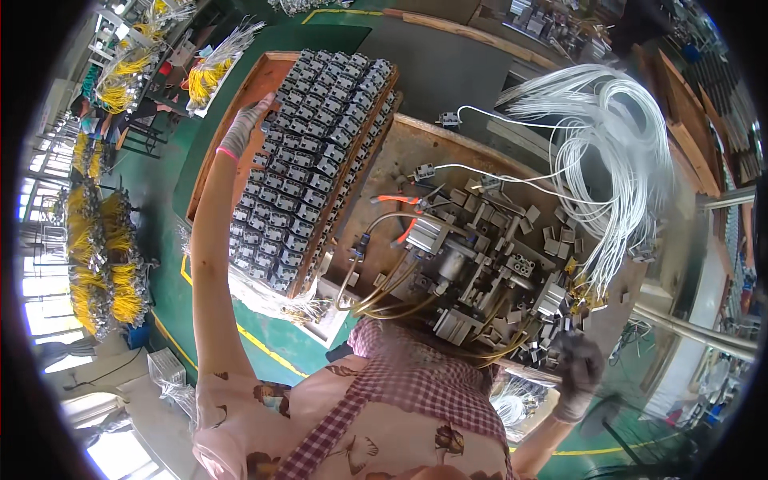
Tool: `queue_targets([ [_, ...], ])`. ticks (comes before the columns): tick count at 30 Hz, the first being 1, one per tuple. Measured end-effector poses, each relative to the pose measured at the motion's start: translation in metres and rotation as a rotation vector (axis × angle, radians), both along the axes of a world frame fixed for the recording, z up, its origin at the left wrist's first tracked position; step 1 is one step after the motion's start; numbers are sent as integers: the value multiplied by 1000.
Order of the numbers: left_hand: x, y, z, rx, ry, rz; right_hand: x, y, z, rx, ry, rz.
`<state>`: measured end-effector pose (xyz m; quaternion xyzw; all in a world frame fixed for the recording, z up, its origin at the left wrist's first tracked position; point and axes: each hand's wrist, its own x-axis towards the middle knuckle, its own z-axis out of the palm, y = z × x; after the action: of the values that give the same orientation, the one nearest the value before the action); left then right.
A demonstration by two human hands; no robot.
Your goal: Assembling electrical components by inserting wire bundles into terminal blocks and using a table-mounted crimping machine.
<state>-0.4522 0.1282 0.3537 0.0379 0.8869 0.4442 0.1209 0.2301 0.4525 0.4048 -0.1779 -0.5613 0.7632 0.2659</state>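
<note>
My left hand (246, 126), in a pale glove with bare fingertips, reaches to the left edge of closely packed rows of small metal-and-black connector blocks (300, 164). Its fingers are stretched along the outer blocks, and no lifted block shows in them. The blocks fill most of an orange-brown tray (254, 156). My right hand (580, 372), in a dark-stained glove, is smeared by motion at the near right corner of the bench, beside loose metal pieces. What its fingers hold cannot be made out. Left of it stands a metal clamping fixture (452, 264) with cylinders and hoses.
Orange-handled pliers (396, 199) lie behind the fixture. A large bundle of white cables (616, 152) covers the bench's right side; two cables end in connector blocks (424, 171). Loose metal pieces (560, 240) are scattered nearby. Yellow cable bundles (124, 296) hang at the far left.
</note>
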Motion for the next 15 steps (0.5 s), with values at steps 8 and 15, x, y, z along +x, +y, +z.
queue_targets([
  [8,-20,-13,-22,378,157,36,-40,-22,11,1305,-865,-106],
  [15,162,39,93,696,-27,-495,-28,-17,2,-92,-442,-228],
])
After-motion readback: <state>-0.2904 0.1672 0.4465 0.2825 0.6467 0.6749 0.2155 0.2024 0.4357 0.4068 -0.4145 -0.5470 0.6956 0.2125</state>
